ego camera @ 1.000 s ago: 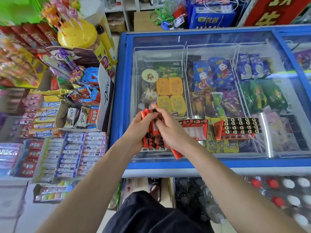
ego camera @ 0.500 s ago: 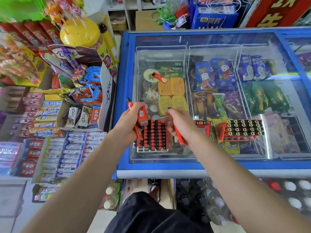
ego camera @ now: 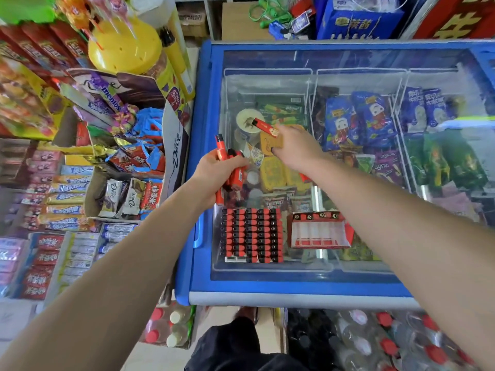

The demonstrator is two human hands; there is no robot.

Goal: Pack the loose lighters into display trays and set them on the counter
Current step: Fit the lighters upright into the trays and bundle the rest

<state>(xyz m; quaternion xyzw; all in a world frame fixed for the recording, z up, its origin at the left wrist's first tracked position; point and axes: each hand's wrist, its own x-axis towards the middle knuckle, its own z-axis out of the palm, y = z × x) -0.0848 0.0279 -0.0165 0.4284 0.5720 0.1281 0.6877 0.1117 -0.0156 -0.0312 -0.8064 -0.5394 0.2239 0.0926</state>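
Observation:
My left hand (ego camera: 214, 170) grips a bunch of several red lighters (ego camera: 235, 172) over the left edge of the blue chest freezer (ego camera: 294, 289). My right hand (ego camera: 294, 148) reaches out over the glass lid and pinches the near end of a single red lighter (ego camera: 261, 125) lying there. Near the lid's front edge sits a tray packed with rows of red and black lighters (ego camera: 251, 235). To its right stands a red display tray (ego camera: 318, 232) with only one row of lighters along its far side. My right arm hides the lid further right.
Shelves of gum and candy (ego camera: 53, 236) fill the left side, with an open Dove chocolate box (ego camera: 171, 145) against the freezer and a yellow lollipop tub (ego camera: 123, 49) behind it. Bottle packs (ego camera: 388, 341) stand on the floor below the freezer.
My right hand has left the trays and stretched forward to the lone lighter on the glass. My left hand rose and moved back with its bunch of lighters, uncovering the full tray.

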